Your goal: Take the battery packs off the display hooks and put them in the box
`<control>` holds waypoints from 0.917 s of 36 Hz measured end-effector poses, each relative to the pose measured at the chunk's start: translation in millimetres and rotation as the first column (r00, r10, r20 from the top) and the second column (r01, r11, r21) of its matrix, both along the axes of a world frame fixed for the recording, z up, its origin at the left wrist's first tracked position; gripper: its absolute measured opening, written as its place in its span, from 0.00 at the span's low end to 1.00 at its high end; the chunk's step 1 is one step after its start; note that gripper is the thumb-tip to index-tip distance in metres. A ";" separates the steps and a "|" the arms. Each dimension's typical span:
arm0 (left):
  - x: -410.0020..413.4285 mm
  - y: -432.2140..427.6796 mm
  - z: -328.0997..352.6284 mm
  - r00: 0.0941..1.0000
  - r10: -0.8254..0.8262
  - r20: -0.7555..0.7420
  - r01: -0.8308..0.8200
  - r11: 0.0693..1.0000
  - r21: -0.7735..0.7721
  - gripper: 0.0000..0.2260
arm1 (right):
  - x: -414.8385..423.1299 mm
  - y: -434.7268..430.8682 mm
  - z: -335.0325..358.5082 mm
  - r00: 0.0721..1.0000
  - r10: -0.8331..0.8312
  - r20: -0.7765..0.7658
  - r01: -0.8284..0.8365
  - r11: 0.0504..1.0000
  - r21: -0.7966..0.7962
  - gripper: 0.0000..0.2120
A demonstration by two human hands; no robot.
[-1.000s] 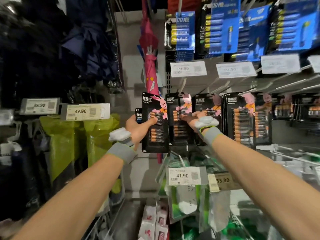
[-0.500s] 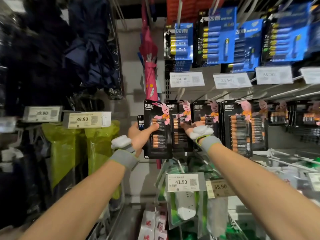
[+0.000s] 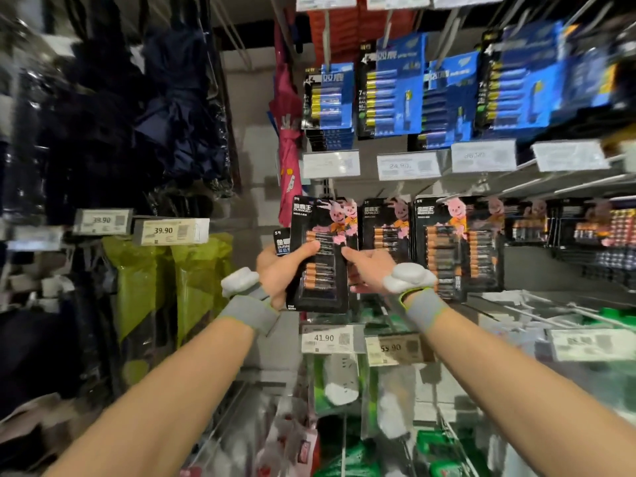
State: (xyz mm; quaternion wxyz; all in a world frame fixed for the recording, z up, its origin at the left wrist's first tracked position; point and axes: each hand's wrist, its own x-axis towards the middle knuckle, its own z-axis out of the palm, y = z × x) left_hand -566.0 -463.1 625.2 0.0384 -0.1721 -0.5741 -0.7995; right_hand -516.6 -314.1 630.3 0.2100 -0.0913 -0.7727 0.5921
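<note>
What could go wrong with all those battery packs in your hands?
The left hand grips two stacked packs by one edge, so one might slide out and fall. The right hand pinches the next pack right beside the hanging packs, so tugging could snag it or knock those off.

A shop aisle with a pale back panel (image 3: pixel 254 160) in the middle. Far left hang dark blue wrapped goods (image 3: pixel 165 108), with yellow-green bags (image 3: pixel 137 280) below two price labels (image 3: pixel 171 231). A pink umbrella (image 3: pixel 287 160) hangs against the panel's right edge. Lighting is dim and even.
</note>
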 end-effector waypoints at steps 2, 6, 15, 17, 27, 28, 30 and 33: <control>12.6 5.8 -0.1 1.000 0.004 -0.023 -0.005 1.000 -0.019 0.09 | 14.9 3.7 -4.8 0.998 0.058 -0.022 -0.059 0.997 -0.048 0.18; 27.4 10.4 -0.5 0.998 0.004 -0.056 -0.007 0.999 -0.054 0.13 | 28.2 10.9 -10.8 0.993 0.103 -0.059 -0.106 0.994 -0.043 0.15; 58.9 8.9 -7.3 0.997 0.018 -0.075 -0.027 0.991 -0.130 0.13 | 48.4 20.0 -23.7 0.987 0.097 -0.126 -0.092 0.995 0.047 0.18; 63.3 8.1 -8.1 0.997 0.009 -0.074 -0.019 0.990 -0.141 0.13 | 50.1 19.5 -25.6 0.988 0.079 -0.132 -0.074 0.996 0.046 0.17; 58.8 -9.1 -0.6 0.999 -0.004 -0.053 -0.003 0.990 -0.143 0.09 | 48.8 30.4 -24.4 0.984 0.088 -0.156 -0.105 0.989 -0.107 0.12; 58.3 -10.2 0.4 0.997 0.016 -0.074 -0.028 0.987 -0.159 0.08 | 50.6 30.4 -24.1 0.984 0.078 -0.161 -0.097 0.989 -0.109 0.13; 55.0 -13.5 1.1 0.989 0.076 -0.124 -0.098 0.978 -0.184 0.07 | 52.4 29.2 -21.6 0.985 0.051 -0.167 -0.062 0.996 -0.063 0.16; 52.7 -18.3 2.3 0.973 0.142 -0.179 -0.175 0.967 -0.185 0.08 | 56.6 24.6 -15.6 0.980 0.030 -0.198 -0.022 0.999 0.040 0.13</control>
